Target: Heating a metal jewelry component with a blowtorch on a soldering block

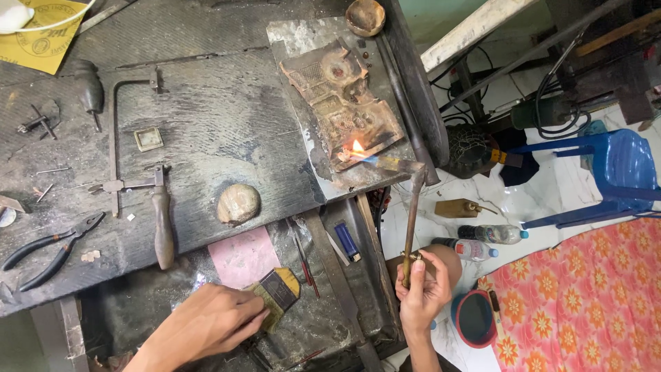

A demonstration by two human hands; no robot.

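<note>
1. Dark, scorched wood forms the worktop [227, 103], its face scratched and ash-grey.
2. Left hand [206, 322]: fingers closed on a flat brush [277, 295] with a yellowish handle and dark band, held low over the near ledge beside a pink paper sheet [242, 256].
3. Right hand [421, 293]: clenched round the lower end of a brass blowtorch pipe [412, 220], thumb and fingertips at its small valve.
4. Pipe: rises away from the hand, bends at the top, and ends at a small flame [357, 147].
5. Flame: plays on a burnt, rust-coloured soldering block [344, 103], which lies on a grey metal sheet [303, 38] at the worktop's right end.
6. Wooden bowl [365, 16]: at the far edge, beyond the block.
7. Frame saw [134, 165] with wooden grip: mid-worktop; small square frame [149, 138] within its bow.
8. Black-handled pliers [51, 251]: left, near edge.
9. Rounded pale lump [239, 204]: near the front edge.
10. Blue lighter [348, 241]: on the lower ledge.
11. Room: white tiled floor [551, 186], blue plastic chair [613, 176], orange flowered cloth [585, 296], two plastic bottles [482, 241], red-rimmed bowl [475, 318].
</note>
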